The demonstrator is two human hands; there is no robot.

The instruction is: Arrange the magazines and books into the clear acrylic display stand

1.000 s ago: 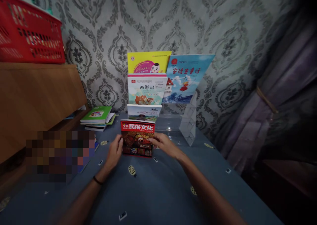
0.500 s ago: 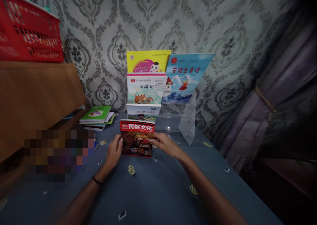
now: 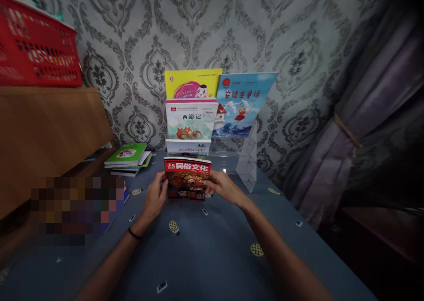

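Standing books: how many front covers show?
5: yellow book, back left; blue book, right; white-teal book, below yellow; pale-blue book, below white; red-topped book, held nearest. Others may hide behind.

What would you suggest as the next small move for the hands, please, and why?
Probably ease the red-topped book gently back towards the clear stand: the left hand and right hand hold its opposite side edges, and it is upright in front of the landscape-covered book. Whether its lower edge already rests in the stand is hard to tell.
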